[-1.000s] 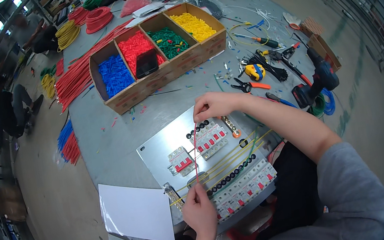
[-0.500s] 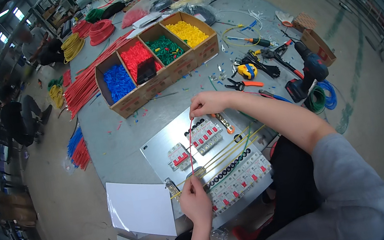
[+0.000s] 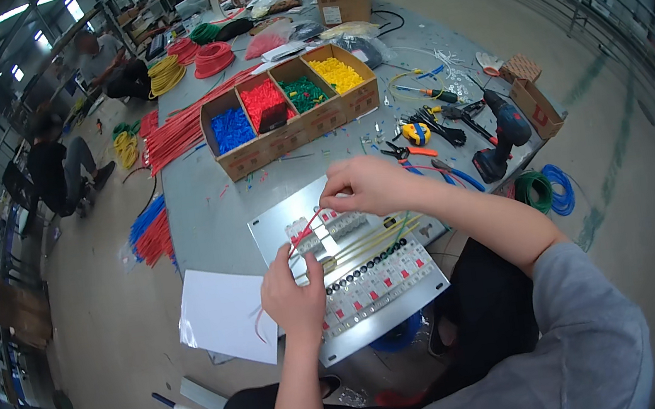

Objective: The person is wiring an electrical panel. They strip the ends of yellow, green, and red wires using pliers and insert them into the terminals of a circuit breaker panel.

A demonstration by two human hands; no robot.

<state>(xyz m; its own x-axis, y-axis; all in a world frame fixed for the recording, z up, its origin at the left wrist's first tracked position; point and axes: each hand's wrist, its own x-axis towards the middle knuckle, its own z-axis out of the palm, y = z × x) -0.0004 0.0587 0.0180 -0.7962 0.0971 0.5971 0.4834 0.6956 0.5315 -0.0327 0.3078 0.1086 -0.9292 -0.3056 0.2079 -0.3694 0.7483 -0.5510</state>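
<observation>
The right hand (image 3: 363, 189) pinches a thin red wire (image 3: 307, 228). The left hand (image 3: 295, 299) has its thumb and pointing finger apart, with the wire by its fingertips; I cannot tell if it grips. The wire is between the hands, above a shiny metal board (image 3: 385, 319), and the hands hide some of it. Yellow wires (image 3: 371, 246) cross the board. A white sheet (image 3: 221, 311) lies left. A cardboard box (image 3: 301, 134) of coloured bits sits far. Right are pliers (image 3: 422, 152) and a drill (image 3: 510, 124).
</observation>
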